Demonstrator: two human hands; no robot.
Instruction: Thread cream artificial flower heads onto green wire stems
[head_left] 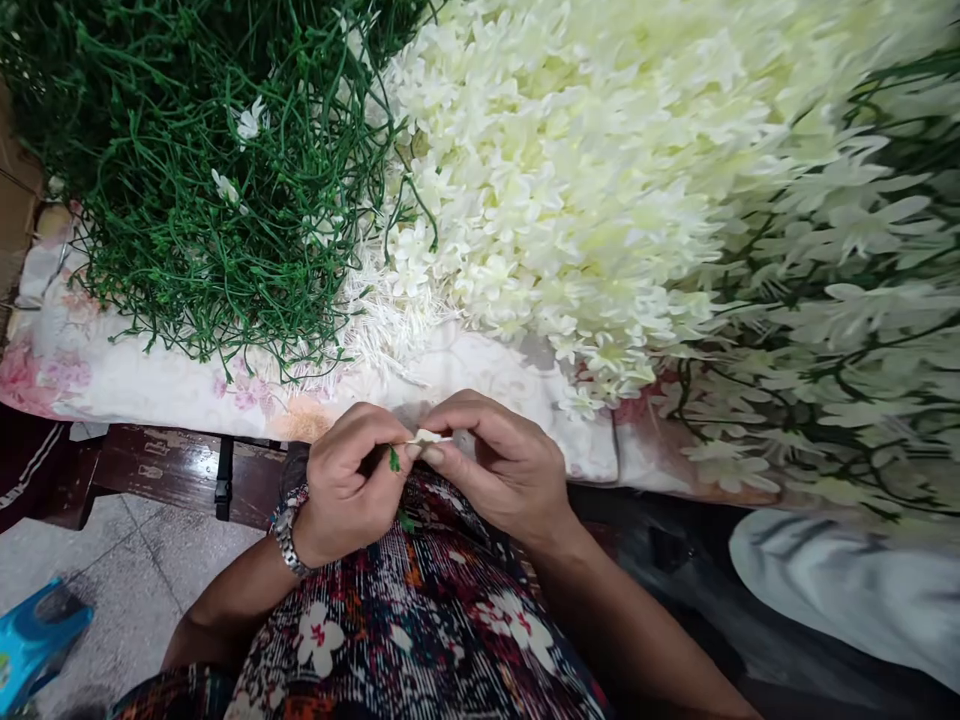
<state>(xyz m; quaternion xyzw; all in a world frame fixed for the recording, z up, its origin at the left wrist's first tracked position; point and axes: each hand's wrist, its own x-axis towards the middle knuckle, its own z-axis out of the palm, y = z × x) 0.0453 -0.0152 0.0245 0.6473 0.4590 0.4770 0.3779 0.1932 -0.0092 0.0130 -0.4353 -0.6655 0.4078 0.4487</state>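
Note:
My left hand [349, 490] and my right hand [514, 470] meet above my lap, thumbs and forefingers pinched together. Between the fingertips is a small white artificial flower [429, 437], partly hidden by them. A green stem tip [394, 459] shows by my left fingers, and another green bit [407, 521] hangs lower. Beyond my hands, a heap of green plastic stems [225, 200] lies to the left. A large pile of cream-white artificial blossoms [555, 220] fills the middle and right.
A padded floral cloth [450, 370] covers the work surface, with thin white strands [394, 325] between the piles. White flowers on green stems [847, 380] overhang the right edge. A dark wooden frame [172, 465] runs below. At lower left stands a blue plastic object [41, 640].

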